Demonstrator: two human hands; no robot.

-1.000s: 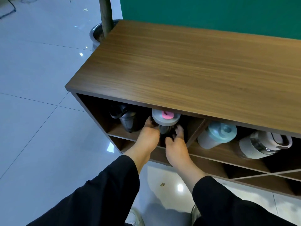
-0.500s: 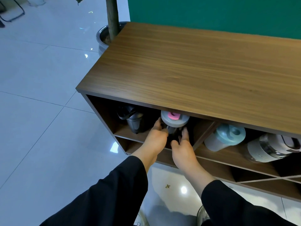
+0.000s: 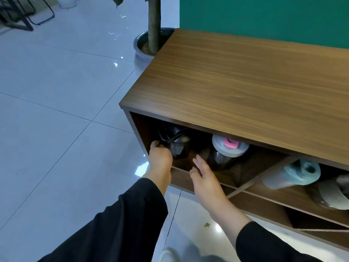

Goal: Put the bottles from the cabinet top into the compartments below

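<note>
Two bottles share the leftmost upper compartment of the wooden cabinet (image 3: 236, 87): a black bottle (image 3: 178, 144) with a loop handle at the left, and a dark bottle with a grey lid (image 3: 225, 151) and a pink cap to its right, its lid tilted toward us. We see our left hand (image 3: 160, 157) at the black bottle, fingers curled around its side and handle, though the fingertips are hidden in the shadow. Our right hand (image 3: 204, 178) hangs just in front of the compartment's lower edge, fingers spread and holding nothing, close beside the grey-lidded bottle; we cannot tell if a fingertip grazes it. In the next compartment to the right lies a white bottle with a pale teal lid (image 3: 293, 173), and further right a blurred grey and white bottle (image 3: 334, 193) at the frame edge. The cabinet top carries no bottles in the part we see. Both our arms wear black sleeves (image 3: 120, 222). Behind the cabinet's far left corner stands a potted tree trunk in a metal pot (image 3: 140, 47), on a glossy white tiled floor (image 3: 56, 110), with a green wall (image 3: 264, 16) behind.
</note>
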